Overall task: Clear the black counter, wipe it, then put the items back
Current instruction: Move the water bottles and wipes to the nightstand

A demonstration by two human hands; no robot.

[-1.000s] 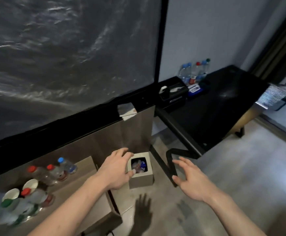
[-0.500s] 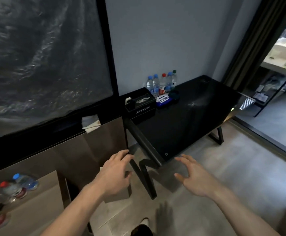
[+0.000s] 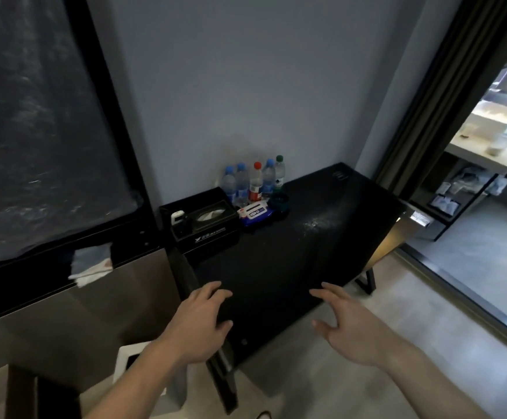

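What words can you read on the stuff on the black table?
None can be read clearly.
Black tissue box: a white logo and a line of print on its front, too blurred to read.
Wet wipes pack: a white label with dark print, too small to read.
Red-capped bottle: a red label, its text blurred.
The other water bottles: labels too small to read.

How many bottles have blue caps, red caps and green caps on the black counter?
Blue-cap bottles: 3
Red-cap bottle: 1
Green-cap bottle: 1
Total: 5 bottles, standing together at the back of the counter by the wall.
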